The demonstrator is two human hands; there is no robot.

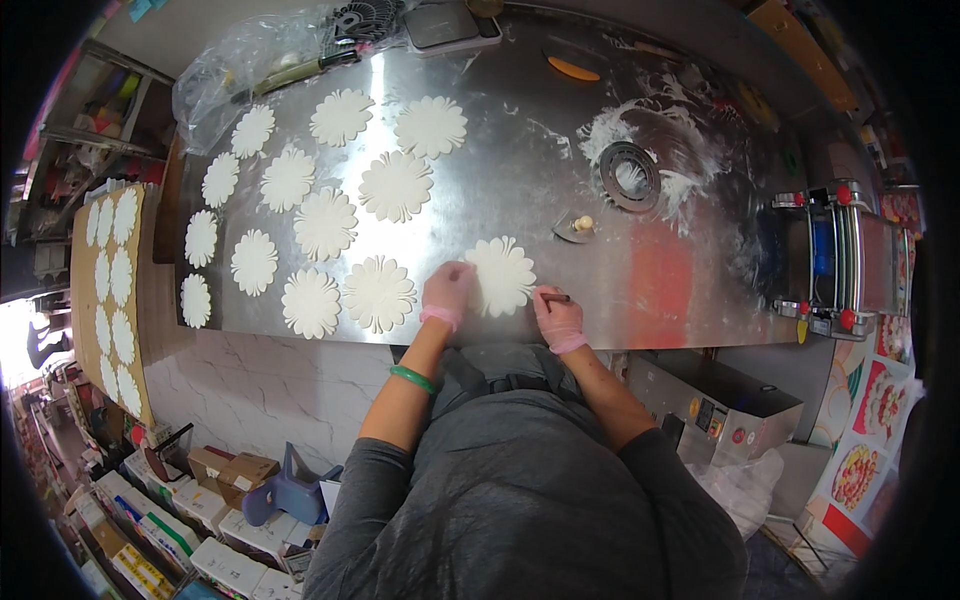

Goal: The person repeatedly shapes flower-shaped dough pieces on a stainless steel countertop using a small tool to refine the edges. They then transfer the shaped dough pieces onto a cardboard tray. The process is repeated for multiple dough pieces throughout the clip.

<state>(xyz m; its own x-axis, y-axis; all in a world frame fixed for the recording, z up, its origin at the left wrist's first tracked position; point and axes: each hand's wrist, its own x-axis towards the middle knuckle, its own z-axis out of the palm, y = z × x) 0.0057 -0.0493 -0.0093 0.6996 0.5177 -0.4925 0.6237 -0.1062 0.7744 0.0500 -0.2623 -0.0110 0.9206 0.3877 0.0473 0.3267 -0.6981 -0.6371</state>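
Observation:
A white flower-shaped sheet of dough [501, 276] lies flat on the stainless-steel table [525, 187] between my hands. My left hand [448, 291], in a pink glove, is at its left edge with the fingers bent; whether it pinches the dough is hidden. My right hand [559, 319], gloved too, grips a small dark stick-like tool [556, 298] beside the right edge. Several more dough flowers cover the table's left part, the nearest one [379, 294] just left of my left hand. Beyond my right hand are a scraper with a round knob [583, 223] and a dark ring-shaped cutter [630, 177].
White flour [682, 180] is scattered at the right. A dough roller machine [840, 259] stands at the right end. Clear plastic [247, 67], a scale [450, 26] and an orange curved tool [574, 69] lie along the far side. A board with dough flowers [84, 300] is at left.

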